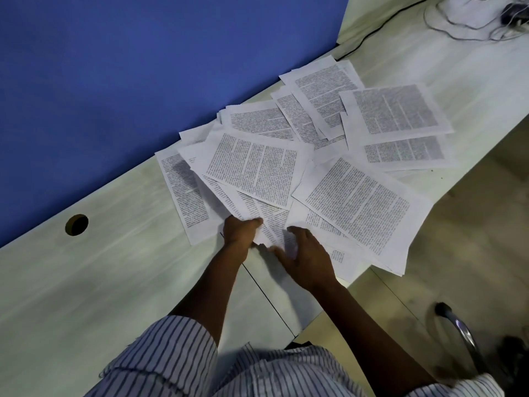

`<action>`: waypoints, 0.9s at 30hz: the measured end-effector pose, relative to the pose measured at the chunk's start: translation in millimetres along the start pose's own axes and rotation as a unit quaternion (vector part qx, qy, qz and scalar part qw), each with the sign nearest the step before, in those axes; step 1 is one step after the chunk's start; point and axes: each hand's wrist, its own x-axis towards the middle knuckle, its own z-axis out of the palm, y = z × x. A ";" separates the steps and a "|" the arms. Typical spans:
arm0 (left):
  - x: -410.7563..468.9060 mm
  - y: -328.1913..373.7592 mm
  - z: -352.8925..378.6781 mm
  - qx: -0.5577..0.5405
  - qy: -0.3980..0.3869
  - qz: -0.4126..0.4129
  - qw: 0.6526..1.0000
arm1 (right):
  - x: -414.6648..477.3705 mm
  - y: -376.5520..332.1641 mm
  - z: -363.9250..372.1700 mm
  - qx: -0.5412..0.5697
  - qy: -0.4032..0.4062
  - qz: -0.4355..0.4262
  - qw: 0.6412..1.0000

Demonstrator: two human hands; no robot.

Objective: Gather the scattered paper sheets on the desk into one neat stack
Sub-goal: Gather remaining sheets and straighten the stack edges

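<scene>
i see the left hand (240,231) pinching the near edge of the sheets (257,167). just beside it, the right hand (307,260) lies loosely spread on them. rightward they fan over the desk (114,267), overlapping. stacking has barely begun, i judge.

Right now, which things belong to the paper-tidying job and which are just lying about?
Job: paper sheets, desk, left hand gripping a sheet, right hand beside it.
Lying about: cables, blue partition, chair.
</scene>
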 end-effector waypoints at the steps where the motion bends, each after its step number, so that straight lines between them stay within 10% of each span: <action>1: 1.8 -0.3 -3.0 0.003 -0.004 -0.004 1.000 | 1.4 7.3 -3.8 0.010 0.031 0.005 0.999; 15: -18.1 -36.2 -56.9 0.015 -0.091 0.005 0.996 | 39.5 77.3 -24.5 -0.211 0.032 0.061 0.975; 27: -55.4 -49.0 -14.2 -0.071 -0.078 -0.037 0.994 | 9.1 64.1 -34.1 -0.038 -0.074 0.076 0.994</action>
